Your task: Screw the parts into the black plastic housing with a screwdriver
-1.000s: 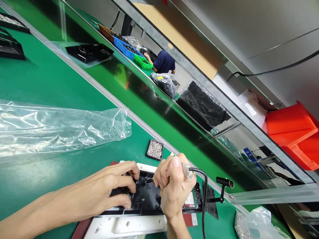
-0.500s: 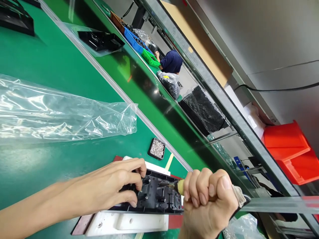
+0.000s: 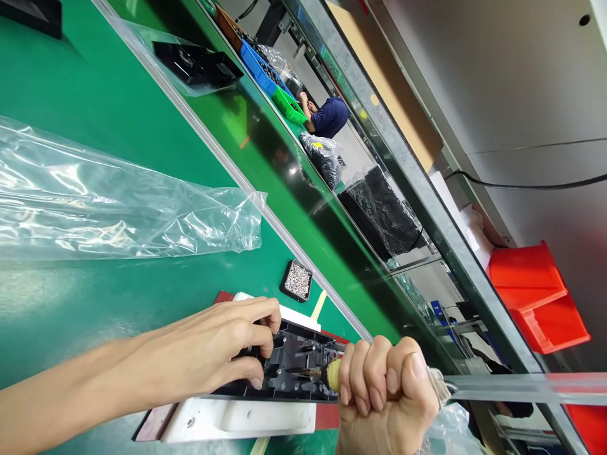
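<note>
My right hand (image 3: pixel 382 392) is wrapped round an electric screwdriver (image 3: pixel 333 374) with a yellowish collar; most of its body is hidden in the fist. The bit points left, into a long black plastic housing (image 3: pixel 294 354) with ribs and posts inside. Whether its tip sits on a screw cannot be made out. My left hand (image 3: pixel 237 344) lies across the housing's left part, fingers bent and thumb on the near side, holding it down. Beneath the housing is a white fixture block (image 3: pixel 237 418) on a dark red base (image 3: pixel 327 417).
A small black tray of screws (image 3: pixel 297 280) stands beyond the housing. Clear plastic film (image 3: pixel 142 208) covers the bench's left side. Another black part (image 3: pixel 196 66) lies on film near the rail. Across the line sits a person in dark blue (image 3: pixel 328 117). Red bins (image 3: pixel 535 297) hang at right.
The right fist and screwdriver have shifted left and slightly down, bringing the bit over another place in the housing. The left hand stays on the housing. The camera view has turned slightly.
</note>
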A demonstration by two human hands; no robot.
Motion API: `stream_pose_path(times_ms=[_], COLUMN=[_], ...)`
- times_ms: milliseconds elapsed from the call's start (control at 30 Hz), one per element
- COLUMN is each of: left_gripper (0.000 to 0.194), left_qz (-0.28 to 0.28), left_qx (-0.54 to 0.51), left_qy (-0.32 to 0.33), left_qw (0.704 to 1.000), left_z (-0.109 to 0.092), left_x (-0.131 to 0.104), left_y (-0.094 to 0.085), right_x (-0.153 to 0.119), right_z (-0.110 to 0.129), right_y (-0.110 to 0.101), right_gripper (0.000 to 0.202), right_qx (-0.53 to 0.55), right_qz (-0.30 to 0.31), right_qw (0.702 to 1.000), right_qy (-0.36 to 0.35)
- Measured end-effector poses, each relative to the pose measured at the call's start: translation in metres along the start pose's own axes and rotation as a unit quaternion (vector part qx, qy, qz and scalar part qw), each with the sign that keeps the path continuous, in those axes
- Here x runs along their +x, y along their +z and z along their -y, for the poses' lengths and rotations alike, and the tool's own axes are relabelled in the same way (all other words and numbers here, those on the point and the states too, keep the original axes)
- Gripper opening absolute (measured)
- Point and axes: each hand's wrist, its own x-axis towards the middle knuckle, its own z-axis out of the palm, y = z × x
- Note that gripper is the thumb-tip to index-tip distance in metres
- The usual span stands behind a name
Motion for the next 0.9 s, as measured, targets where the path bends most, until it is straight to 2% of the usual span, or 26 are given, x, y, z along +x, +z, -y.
stream_pose_path(times_ms=[300, 500, 733, 900], left_gripper=[0.018, 0.019, 0.018, 0.018], left_qz=[0.001, 0.010, 0.005, -0.006], left_qx=[-0.004, -0.007, 0.002, -0.003], left_qy=[0.004, -0.030, -0.009, -0.006], left_qw=[1.000, 0.999, 1.000, 1.000], left_z=[0.003, -0.002, 0.007, -0.001], left_x=[-0.002, -0.004, -0.004, -0.004], left_y=[-0.003, -0.008, -0.003, -0.006], right_x=[-0.007, -0.009, -0.009, -0.010], right_z=[-0.003, -0.008, -0.015, -0.017], right_y=[0.001, 0.004, 0.003, 0.006], right_gripper=[0.062, 0.063, 0.063, 0.064], right_qx=[0.000, 0.007, 0.007, 0.009], right_qz=[0.001, -0.013, -0.001, -0.002], right_qw=[1.000, 1.000, 1.000, 1.000], right_qy=[0.012, 0.012, 0.014, 0.008])
